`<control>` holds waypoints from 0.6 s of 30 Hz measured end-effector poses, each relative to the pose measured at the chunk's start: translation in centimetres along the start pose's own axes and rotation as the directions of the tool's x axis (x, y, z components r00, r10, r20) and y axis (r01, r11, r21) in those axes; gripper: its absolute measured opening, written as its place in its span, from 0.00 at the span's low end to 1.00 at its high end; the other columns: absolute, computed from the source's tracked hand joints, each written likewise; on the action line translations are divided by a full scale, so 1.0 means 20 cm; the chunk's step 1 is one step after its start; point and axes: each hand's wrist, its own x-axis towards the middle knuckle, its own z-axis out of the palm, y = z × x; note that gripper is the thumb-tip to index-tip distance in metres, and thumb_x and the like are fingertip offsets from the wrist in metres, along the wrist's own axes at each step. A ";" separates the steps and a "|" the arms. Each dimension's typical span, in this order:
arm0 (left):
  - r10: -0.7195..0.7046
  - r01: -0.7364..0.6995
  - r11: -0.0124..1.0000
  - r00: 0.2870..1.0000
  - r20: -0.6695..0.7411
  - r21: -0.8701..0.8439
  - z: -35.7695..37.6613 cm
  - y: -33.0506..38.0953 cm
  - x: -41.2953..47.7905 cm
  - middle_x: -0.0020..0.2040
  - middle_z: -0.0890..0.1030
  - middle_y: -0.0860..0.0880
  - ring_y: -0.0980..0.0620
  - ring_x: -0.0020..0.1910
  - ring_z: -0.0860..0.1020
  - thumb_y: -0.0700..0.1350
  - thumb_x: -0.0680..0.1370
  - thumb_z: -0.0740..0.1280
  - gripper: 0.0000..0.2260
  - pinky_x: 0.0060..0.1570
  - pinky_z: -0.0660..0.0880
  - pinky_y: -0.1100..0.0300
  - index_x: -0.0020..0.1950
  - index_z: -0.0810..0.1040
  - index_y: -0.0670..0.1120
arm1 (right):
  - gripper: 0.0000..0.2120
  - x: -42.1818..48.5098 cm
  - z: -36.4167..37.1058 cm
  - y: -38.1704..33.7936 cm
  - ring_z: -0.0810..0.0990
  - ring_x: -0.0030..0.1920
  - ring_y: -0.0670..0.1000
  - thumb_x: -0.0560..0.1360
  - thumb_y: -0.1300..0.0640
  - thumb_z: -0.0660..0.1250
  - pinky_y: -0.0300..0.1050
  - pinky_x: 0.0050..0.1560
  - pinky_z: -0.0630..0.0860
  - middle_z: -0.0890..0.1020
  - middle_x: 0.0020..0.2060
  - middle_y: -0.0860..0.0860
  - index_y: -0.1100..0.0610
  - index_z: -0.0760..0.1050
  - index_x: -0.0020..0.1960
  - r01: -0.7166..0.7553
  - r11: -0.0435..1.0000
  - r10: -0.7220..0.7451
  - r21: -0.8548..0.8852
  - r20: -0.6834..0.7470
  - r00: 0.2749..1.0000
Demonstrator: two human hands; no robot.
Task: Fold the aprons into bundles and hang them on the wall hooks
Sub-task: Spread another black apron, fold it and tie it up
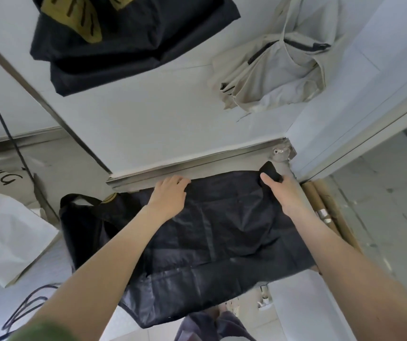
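Lying flat on a steel counter point(197, 163) w/ its near edge hanging off, the black apron point(222, 232) has both hands at its far edge: left hand point(169, 194) palm-down, fingers curled over the edge, right hand point(285, 193) pinching the far-right corner betw. thumb & fingers. Left of it sits a white bag point(5, 232); farther off on the wall hang a black bundle point(128, 45), far left, & a beige bundle point(278, 72), far right.

The arms are bare down to the left hand point(170, 194) and right hand point(286, 193). A blurred green sleeve point(34, 332) covers the left upper arm. Loose grey-blue cloth point(212, 327) covers the legs.
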 end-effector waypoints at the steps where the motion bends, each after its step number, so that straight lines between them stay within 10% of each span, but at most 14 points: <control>1: 0.010 -0.010 1.000 1.000 0.021 -0.016 0.02 0.02 0.02 0.72 0.66 0.47 0.46 0.70 0.65 0.44 0.82 0.56 0.20 0.69 0.61 0.51 0.75 0.63 0.49 | 0.35 0.01 -0.01 0.00 0.75 0.62 0.54 0.70 0.40 0.71 0.50 0.63 0.72 0.75 0.64 0.53 0.60 0.68 0.69 -0.001 0.999 0.000 0.054 0.008 1.000; 10: -0.120 0.124 0.992 0.987 0.111 -0.030 0.10 0.10 0.28 0.68 0.71 0.47 0.44 0.68 0.67 0.51 0.82 0.57 0.17 0.64 0.62 0.48 0.70 0.68 0.48 | 0.04 0.06 -0.04 -0.02 0.80 0.53 0.53 0.76 0.53 0.68 0.50 0.61 0.75 0.83 0.49 0.52 0.53 0.79 0.48 -0.001 0.973 -0.034 0.232 0.147 0.989; 18: -0.240 0.263 0.958 0.954 -0.183 0.115 0.08 0.15 0.31 0.59 0.73 0.43 0.42 0.60 0.68 0.49 0.82 0.57 0.12 0.57 0.62 0.49 0.63 0.74 0.49 | 0.14 -0.04 -0.23 0.04 0.82 0.53 0.49 0.80 0.45 0.61 0.46 0.55 0.77 0.84 0.53 0.49 0.52 0.79 0.57 0.023 0.875 -0.087 0.483 0.110 0.990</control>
